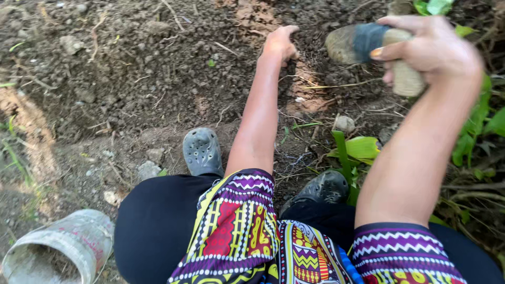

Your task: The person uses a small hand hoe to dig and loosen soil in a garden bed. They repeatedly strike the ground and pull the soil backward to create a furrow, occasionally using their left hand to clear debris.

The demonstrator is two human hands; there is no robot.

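**Raised tool over a bare hand in the soil**

Patterned purple, red and yellow sleeves [247,226] are sitting closest to the lens, over your black-clad knees [155,221], and your grey perforated rubber clogs [202,152] are planted on the loose dirt just beyond them.

Your right hand [428,50] is clamping shut around a worn wooden tool handle with a dark band and a mud-caked end [363,44], holding it lifted above the ground at the upper right of the view. Your left hand [280,44] is reaching forward with the arm straight, fingers curled down and pressing into the crumbly brown soil [131,68]; whether it is gripping anything there, you cannot tell. The two hands are apart, though the tool's end is hanging just beside the left hand and above it.

That closeness is the risk: if the tool is coming down while the left hand is resting in the dirt, it could be striking fingers. Mud on the handle could be loosening your grip, too. The working head is not showing, so its reach is hard to judge.

Stones, dry roots and twigs are littering the uneven ground. Broad green leaves [363,150] are crowding the right edge, and a dirty white plastic bucket lying on its side [63,247] is sitting at the lower left corner.
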